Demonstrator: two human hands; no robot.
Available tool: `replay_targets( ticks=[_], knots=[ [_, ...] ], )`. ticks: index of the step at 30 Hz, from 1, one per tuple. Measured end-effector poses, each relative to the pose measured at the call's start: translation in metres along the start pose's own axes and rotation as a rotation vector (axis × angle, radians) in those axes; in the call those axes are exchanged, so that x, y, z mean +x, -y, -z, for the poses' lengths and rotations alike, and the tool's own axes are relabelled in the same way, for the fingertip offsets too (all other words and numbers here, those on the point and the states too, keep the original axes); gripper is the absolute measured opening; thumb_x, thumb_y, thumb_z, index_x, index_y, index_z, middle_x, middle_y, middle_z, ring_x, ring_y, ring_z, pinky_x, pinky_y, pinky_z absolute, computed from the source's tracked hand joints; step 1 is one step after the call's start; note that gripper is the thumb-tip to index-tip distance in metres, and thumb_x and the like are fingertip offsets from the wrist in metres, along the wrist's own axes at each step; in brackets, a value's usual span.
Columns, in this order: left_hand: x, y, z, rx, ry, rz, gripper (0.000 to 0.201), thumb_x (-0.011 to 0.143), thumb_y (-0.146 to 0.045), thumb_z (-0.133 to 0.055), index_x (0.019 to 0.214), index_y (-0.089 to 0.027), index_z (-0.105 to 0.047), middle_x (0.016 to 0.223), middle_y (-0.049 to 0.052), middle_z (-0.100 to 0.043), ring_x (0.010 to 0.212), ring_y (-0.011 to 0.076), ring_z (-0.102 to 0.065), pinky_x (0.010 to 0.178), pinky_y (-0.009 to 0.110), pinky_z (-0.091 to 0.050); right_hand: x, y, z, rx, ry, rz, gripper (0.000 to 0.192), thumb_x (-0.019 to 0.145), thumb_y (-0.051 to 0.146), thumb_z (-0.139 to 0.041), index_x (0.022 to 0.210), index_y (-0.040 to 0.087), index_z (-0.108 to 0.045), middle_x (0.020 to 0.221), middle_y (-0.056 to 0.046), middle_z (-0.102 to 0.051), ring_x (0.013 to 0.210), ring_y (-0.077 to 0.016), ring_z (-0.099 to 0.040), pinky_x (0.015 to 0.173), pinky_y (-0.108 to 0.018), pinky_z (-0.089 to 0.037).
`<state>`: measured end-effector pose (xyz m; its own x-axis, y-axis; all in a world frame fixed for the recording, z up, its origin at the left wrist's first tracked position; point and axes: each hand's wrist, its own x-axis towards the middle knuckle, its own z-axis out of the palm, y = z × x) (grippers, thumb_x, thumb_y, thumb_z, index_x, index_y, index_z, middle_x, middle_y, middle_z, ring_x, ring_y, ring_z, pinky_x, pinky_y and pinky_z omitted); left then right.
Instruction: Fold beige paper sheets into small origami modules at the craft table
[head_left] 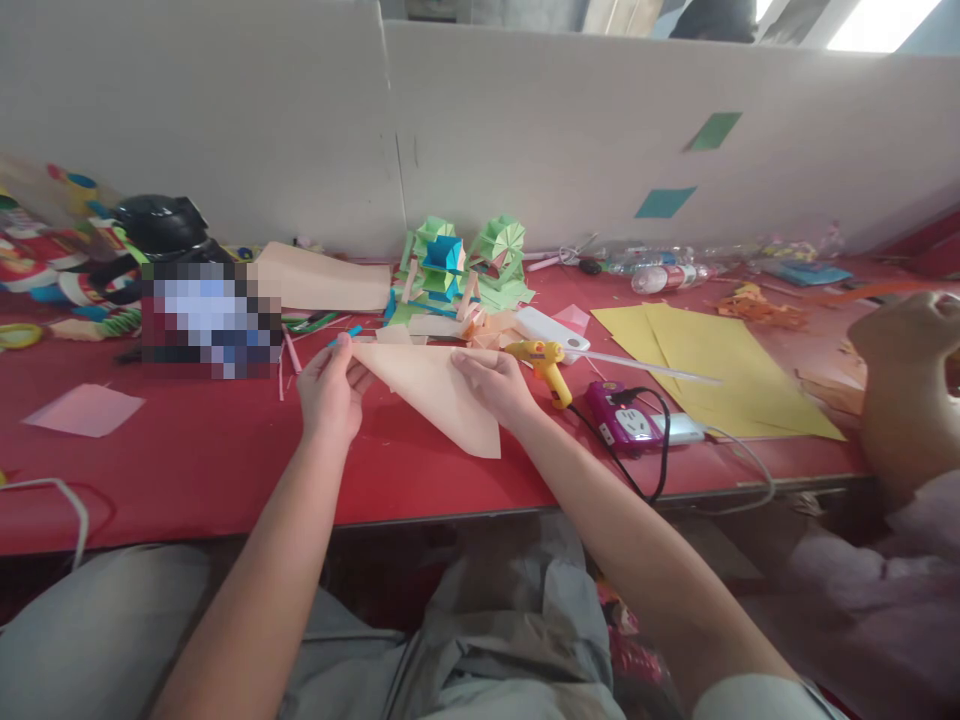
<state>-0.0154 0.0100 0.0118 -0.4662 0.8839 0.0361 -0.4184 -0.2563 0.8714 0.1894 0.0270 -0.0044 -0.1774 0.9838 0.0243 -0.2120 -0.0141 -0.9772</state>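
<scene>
A cream sheet of paper (435, 385) is held up over the red table, its lower corner hanging toward me. My left hand (330, 390) pinches its left corner between thumb and fingers. Along the upper right edge, my right hand (495, 385) grips the sheet, thumb on top. Just right of that hand lies a yellow hot glue gun (546, 368) with a clear glue stick behind it. Beyond the sheet stand green and blue folded paper models (442, 262). The fingers under the paper are partly hidden.
Right of me sit a purple power strip (626, 415) with a black cable and yellow paper sheets (720, 365). Plastic bottles (667, 278) lie at the back. Another person's arm (904, 390) rests at the right. A pink square of paper (84, 410) lies left.
</scene>
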Motion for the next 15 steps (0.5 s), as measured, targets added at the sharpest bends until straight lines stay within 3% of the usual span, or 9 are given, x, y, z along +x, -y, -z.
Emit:
replay_targets(
  ticks=[6, 12, 15],
  knots=[
    [-0.0012, -0.0006, 0.001, 0.012, -0.013, -0.016, 0.036, 0.068, -0.047, -0.086, 0.078, -0.02, -0.065, 0.083, 0.007, -0.077, 0.089, 0.0256, -0.076, 0.076, 0.033, -0.061, -0.0004, 0.0005, 0.0005, -0.002, -0.002, -0.011, 0.048, 0.061, 0.063, -0.083, 0.08, 0.019, -0.079, 0.061, -0.002, -0.064, 0.068, -0.0197, -0.062, 0.058, -0.03, -0.044],
    [-0.005, 0.0021, 0.0, 0.064, 0.193, 0.156, 0.043, 0.064, -0.044, -0.09, 0.092, -0.017, -0.072, 0.093, 0.01, -0.077, 0.084, 0.0232, -0.075, 0.072, 0.03, -0.06, -0.001, 0.003, 0.0035, -0.029, -0.046, 0.004, 0.047, 0.061, 0.062, -0.083, 0.075, 0.018, -0.077, 0.062, -0.003, -0.064, 0.066, -0.0192, -0.06, 0.058, -0.03, -0.044],
    [-0.0055, 0.0049, 0.0002, 0.118, 0.192, 0.161, 0.043, 0.057, -0.033, -0.093, 0.09, -0.015, -0.073, 0.091, 0.01, -0.077, 0.079, 0.0218, -0.074, 0.071, 0.031, -0.06, -0.0007, 0.0029, 0.0027, -0.034, -0.06, 0.021, 0.048, 0.062, 0.063, -0.082, 0.075, 0.018, -0.076, 0.064, -0.003, -0.065, 0.068, -0.0187, -0.06, 0.06, -0.03, -0.044]
  ],
)
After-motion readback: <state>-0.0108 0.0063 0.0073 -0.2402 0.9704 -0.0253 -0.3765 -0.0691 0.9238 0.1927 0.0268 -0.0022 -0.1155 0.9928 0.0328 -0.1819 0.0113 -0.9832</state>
